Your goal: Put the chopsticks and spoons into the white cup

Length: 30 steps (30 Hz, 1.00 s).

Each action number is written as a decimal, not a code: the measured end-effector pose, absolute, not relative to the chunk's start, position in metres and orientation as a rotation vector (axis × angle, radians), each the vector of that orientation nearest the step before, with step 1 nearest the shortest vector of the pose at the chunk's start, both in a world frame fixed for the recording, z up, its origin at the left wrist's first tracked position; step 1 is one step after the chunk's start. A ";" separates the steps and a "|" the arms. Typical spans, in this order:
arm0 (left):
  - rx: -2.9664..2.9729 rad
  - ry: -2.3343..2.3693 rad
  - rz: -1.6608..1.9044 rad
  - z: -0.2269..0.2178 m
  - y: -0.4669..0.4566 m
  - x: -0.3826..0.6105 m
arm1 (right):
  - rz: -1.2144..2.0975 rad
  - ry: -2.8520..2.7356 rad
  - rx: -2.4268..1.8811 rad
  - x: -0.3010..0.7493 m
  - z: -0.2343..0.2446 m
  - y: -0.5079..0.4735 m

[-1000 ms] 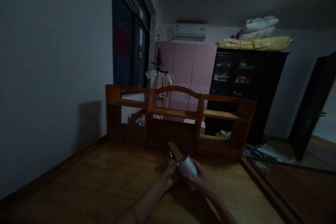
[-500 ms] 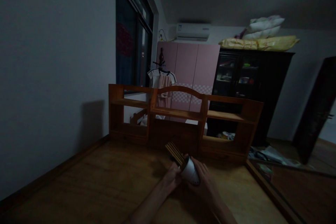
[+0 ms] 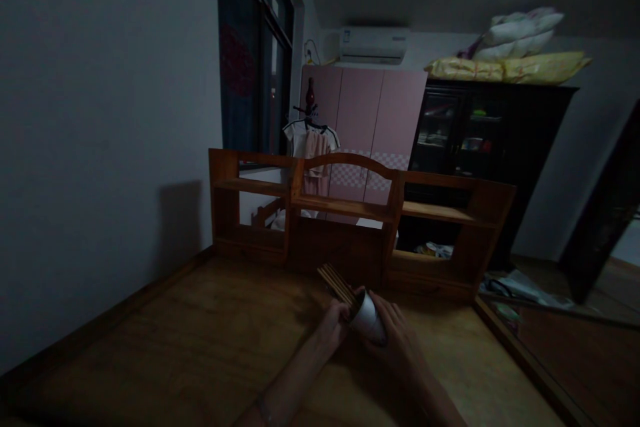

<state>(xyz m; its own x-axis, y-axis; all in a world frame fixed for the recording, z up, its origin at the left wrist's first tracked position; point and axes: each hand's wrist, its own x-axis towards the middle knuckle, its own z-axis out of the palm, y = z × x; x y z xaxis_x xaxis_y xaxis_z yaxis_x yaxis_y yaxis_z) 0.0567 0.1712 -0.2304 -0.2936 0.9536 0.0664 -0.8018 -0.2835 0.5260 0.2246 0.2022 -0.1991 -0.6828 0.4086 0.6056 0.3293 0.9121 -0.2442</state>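
A white cup [image 3: 369,321] tilts over the wooden bed board, its mouth facing up and left. Several thin wooden sticks, which look like chopsticks [image 3: 336,283], stick out of the mouth in a bundle. My right hand [image 3: 397,330] is wrapped round the cup's right side and underside. At the cup's mouth, my left hand [image 3: 334,321] is closed round the lower part of the chopsticks, its thumb beside the rim. Dim light and the hands hide the chopsticks' lower ends and some of the fingers.
The wooden board [image 3: 190,333] spreads beneath my hands. Beyond it rises a wooden headboard with shelves [image 3: 343,207]. A wall [image 3: 110,147] borders the left, and a raised wooden edge [image 3: 515,360] runs along the right. Farther back stand a pink wardrobe [image 3: 357,103] and a dark cabinet [image 3: 530,147].
The view has tipped slightly down and shifted a little left. Both hands keep their hold on the cup and chopsticks, with the cup slightly turned.
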 end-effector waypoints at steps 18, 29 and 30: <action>0.085 0.290 1.892 -0.232 0.177 0.033 | 0.001 -2.430 -0.596 0.227 -0.206 0.207; -0.037 0.442 1.960 -0.235 0.179 0.023 | 0.023 -2.448 -0.559 0.221 -0.205 0.198; -0.029 0.444 1.975 -0.236 0.179 0.022 | 0.031 -2.454 -0.556 0.220 -0.205 0.197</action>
<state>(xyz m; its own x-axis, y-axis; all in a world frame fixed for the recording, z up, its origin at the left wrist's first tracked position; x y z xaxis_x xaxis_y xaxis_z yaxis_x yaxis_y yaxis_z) 0.0217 0.1786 -0.2361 -0.4383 0.8722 -0.2172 -0.8812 -0.3693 0.2951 0.2202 0.1968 -0.2050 -0.7222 0.3973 0.5662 0.3827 0.9114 -0.1513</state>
